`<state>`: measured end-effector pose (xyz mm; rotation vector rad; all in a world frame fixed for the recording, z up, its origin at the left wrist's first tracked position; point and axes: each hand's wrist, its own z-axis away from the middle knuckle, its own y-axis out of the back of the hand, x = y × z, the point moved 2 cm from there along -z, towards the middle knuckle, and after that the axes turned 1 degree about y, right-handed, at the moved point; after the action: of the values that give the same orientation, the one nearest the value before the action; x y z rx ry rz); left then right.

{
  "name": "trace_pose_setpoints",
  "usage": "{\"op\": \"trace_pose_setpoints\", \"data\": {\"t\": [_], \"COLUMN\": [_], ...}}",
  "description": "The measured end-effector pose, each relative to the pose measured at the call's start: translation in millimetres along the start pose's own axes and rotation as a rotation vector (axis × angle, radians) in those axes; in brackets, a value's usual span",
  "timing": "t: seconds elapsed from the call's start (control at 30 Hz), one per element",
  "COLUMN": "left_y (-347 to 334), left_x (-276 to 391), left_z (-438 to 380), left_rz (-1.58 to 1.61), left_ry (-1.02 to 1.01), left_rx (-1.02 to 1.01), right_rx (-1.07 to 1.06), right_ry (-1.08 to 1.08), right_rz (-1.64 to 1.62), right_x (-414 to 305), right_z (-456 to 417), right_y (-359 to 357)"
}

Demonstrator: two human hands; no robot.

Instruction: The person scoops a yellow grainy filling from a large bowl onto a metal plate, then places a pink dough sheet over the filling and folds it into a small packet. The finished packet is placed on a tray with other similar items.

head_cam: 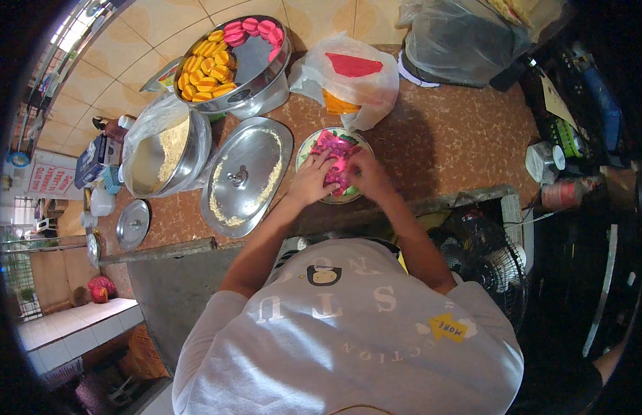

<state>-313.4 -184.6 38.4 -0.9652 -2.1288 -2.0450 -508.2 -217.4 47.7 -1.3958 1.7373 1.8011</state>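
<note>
A round plate with a green leafy pattern [305, 147] lies on the counter before me, with a bright pink sheet [337, 150] over it. My left hand [316, 176] rests on the pink sheet's left side with its fingers spread. Over the sheet's right side is my right hand [369, 174], blurred, its fingers bent; whether it pinches anything is not clear. Just left stands an oval metal lid [239, 202] with crumbs around its face. Behind the plate sits a white plastic bag [370, 96] with red and orange things in it.
An oval metal tub [271, 78] at the back holds yellow and pink pieces. Left of the oval lid is a plastic-lined metal bowl [196, 155] of pale powder. A small round lid [133, 224] lies near the front edge. An electric fan [487, 259] stands below the counter, right.
</note>
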Motion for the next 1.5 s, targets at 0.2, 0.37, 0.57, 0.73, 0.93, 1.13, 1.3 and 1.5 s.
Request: {"op": "trace_pose_setpoints", "data": {"t": [0.2,0.37,0.57,0.73,0.93,1.13,1.3,1.5], "left_y": [-5,-4,-2,-2,0,2,-4,-3], "left_x": [-15,-13,-16,-15,-15,-9,-18,-13], "left_z": [-6,-5,-6,-6,-4,-6,-3,-4], "left_rz": [0.088,0.082,0.061,0.041,0.02,0.032,0.036,0.044], "left_ry": [0.004,0.01,0.009,-0.001,-0.011,0.021,-0.005,0.008], "left_rx": [-0.038,-0.056,-0.082,-0.096,-0.086,-0.117,-0.081,-0.111], "right_rx": [-0.025,-0.106,-0.089,0.011,-0.132,-0.07,-0.001,-0.023], "right_ry": [0.222,0.128,0.048,0.119,0.183,0.226,0.239,0.132], "right_rz": [0.076,-0.071,-0.055,-0.02,0.279,0.275,0.27,0.275], "right_x": [-9,15,10,0,-13,4,-11,-8], "right_z": [37,30,21,21,25,27,27,33], "right_y": [-47,-48,-45,-45,-41,-49,-48,-47]}}
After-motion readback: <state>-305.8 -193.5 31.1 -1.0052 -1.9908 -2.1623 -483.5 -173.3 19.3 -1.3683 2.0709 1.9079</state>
